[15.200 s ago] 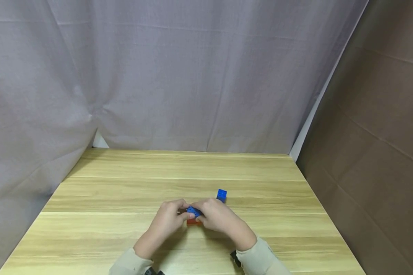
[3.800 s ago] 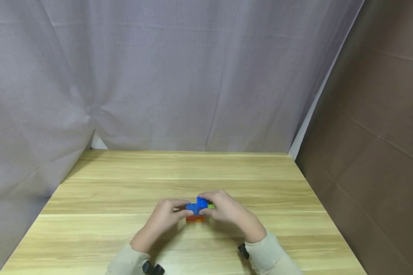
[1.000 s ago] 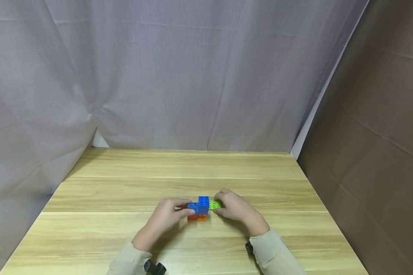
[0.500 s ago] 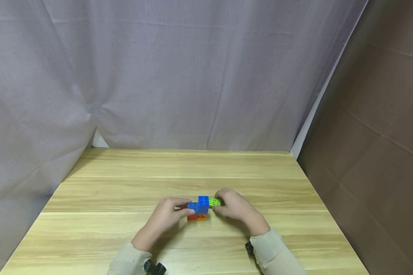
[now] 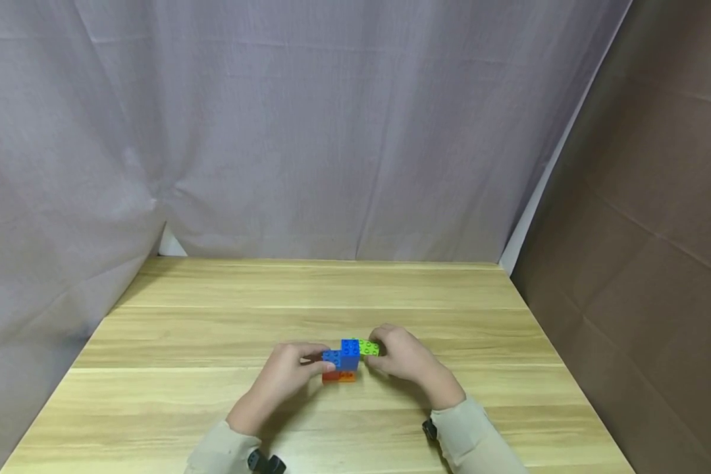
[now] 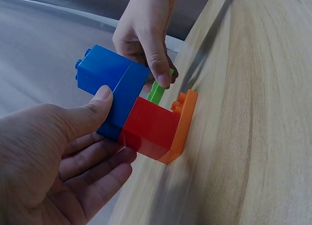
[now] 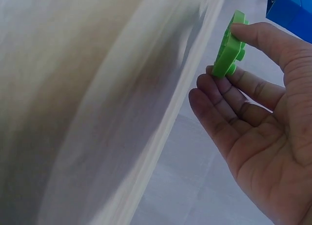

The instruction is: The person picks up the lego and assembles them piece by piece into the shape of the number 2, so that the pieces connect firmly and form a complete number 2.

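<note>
My left hand pinches a lower blue brick between thumb and fingers. On that brick's right half sits an upper blue brick. Beneath, in the left wrist view, a red brick stands on a thin orange plate, whose free studs show beside it. My right hand pinches a flat light green studded plate with thumb and fingertips. In the head view the green plate is just right of and partly behind the upper blue brick; whether they touch I cannot tell.
The stack stands on the wooden table, near its front middle. A grey curtain hangs at the back and left, a brown one on the right. Dark wrist devices sit at both sleeves.
The loose blue brick behind my hands has been stacked on the other blue brick. My right hand then took the green plate, which has just tilted and edged left behind the stack.
</note>
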The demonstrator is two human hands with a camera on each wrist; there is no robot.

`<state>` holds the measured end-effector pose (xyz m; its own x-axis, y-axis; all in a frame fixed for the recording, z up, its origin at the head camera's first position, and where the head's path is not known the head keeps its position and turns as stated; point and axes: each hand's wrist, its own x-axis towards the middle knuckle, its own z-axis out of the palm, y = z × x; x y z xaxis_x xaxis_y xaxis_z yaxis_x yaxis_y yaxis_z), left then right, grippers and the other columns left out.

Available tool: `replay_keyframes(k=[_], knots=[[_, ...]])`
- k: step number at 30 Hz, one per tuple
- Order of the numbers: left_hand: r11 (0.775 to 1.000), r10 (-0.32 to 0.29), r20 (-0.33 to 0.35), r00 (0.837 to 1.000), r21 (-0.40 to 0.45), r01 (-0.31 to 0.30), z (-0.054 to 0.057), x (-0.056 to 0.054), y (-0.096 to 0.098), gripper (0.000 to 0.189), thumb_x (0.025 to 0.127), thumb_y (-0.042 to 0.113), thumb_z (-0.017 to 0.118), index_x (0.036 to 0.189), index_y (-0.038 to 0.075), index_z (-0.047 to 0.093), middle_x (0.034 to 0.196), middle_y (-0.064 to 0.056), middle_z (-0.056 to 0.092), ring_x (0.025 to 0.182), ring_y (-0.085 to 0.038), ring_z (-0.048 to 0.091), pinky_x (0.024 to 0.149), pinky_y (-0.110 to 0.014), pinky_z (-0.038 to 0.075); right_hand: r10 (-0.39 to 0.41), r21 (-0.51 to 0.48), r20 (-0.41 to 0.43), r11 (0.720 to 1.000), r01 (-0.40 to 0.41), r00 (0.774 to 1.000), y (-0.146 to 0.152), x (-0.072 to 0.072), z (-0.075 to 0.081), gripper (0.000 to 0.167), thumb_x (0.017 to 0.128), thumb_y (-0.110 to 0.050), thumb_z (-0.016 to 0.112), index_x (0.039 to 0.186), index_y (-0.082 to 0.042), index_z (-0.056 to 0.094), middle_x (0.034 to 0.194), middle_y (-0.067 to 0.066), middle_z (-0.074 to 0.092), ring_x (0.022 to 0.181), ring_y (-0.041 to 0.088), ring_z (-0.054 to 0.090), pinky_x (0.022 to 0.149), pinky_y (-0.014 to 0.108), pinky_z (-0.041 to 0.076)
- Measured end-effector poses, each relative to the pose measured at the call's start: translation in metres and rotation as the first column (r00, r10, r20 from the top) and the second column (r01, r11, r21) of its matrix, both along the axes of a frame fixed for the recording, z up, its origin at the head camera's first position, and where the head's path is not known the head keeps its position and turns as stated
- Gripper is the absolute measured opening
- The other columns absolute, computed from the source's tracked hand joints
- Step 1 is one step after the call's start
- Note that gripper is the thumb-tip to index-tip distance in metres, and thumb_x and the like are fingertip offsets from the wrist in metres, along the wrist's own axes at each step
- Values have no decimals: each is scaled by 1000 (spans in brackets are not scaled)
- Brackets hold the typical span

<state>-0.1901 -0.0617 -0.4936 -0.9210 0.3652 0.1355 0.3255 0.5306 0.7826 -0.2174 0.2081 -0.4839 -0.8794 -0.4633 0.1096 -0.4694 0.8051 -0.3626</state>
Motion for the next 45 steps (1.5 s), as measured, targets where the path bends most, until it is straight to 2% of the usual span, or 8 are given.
replay_keyframes(k=[8, 17, 24, 30, 35, 38, 45], knots=[[1000, -1, 3, 1000, 4, 1, -1, 1, 0, 35, 89, 42, 76, 114, 18, 77, 112, 3, 74, 98, -12, 69, 84, -31, 58, -17, -10, -5, 1000, 17, 1000, 1, 3, 3, 31, 84, -29, 81, 104, -8, 70, 93, -3, 66, 85, 14, 63, 78, 34, 56], [1000, -4, 11, 1000, 11, 4, -1, 1, 0, 35, 89, 42, 76, 114, 18, 77, 112, 3, 74, 98, -12, 68, 83, -32, 58, 5, -42, -38, 999, -6, 999, 2, 6, 7, 30, 84, -28, 80, 104, -8, 70, 93, -4, 65, 82, 14, 62, 73, 29, 55], [1000, -3, 4, 1000, 13, 3, -2, 1, 0, 36, 89, 42, 76, 115, 17, 76, 112, 2, 74, 98, -12, 68, 83, -31, 58, 5, -84, -65, 996, -10, 998, 2, 7, 15, 30, 87, -24, 78, 110, -7, 68, 104, 1, 69, 95, 17, 67, 84, 33, 58], [1000, -2, -3, 1000, 11, 2, -1, 1, 0, 36, 89, 41, 76, 115, 16, 76, 112, 2, 74, 98, -13, 69, 84, -32, 58, 35, -127, -103, 991, -48, 994, -1, 9, 23, 28, 92, -25, 74, 114, -8, 68, 104, 1, 72, 98, 17, 69, 87, 34, 58], [1000, -3, 1, 1000, 9, 3, 0, 0, 0, 37, 89, 41, 76, 115, 16, 76, 111, 2, 74, 97, -13, 69, 83, -32, 58, 62, -138, -138, 987, -81, 989, -6, 13, 33, 35, 95, -24, 72, 124, -5, 66, 119, 8, 71, 108, 21, 68, 93, 37, 56], [1000, -3, 0, 1000, 6, 3, 0, 0, 1, 38, 88, 42, 76, 116, 16, 76, 110, 2, 74, 97, -13, 69, 83, -31, 58, 65, -132, -133, 988, -82, 989, -8, 15, 39, 37, 96, -24, 70, 128, -5, 65, 125, 8, 69, 113, 22, 66, 96, 38, 55], [1000, -6, -2, 1000, 5, 6, -1, -1, 1, 37, 88, 42, 76, 115, 15, 76, 110, 1, 74, 97, -13, 69, 82, -30, 58, 56, -136, -125, 988, -73, 991, -10, 20, 47, 36, 98, -25, 69, 128, -8, 65, 124, 6, 69, 113, 20, 66, 96, 35, 55]])
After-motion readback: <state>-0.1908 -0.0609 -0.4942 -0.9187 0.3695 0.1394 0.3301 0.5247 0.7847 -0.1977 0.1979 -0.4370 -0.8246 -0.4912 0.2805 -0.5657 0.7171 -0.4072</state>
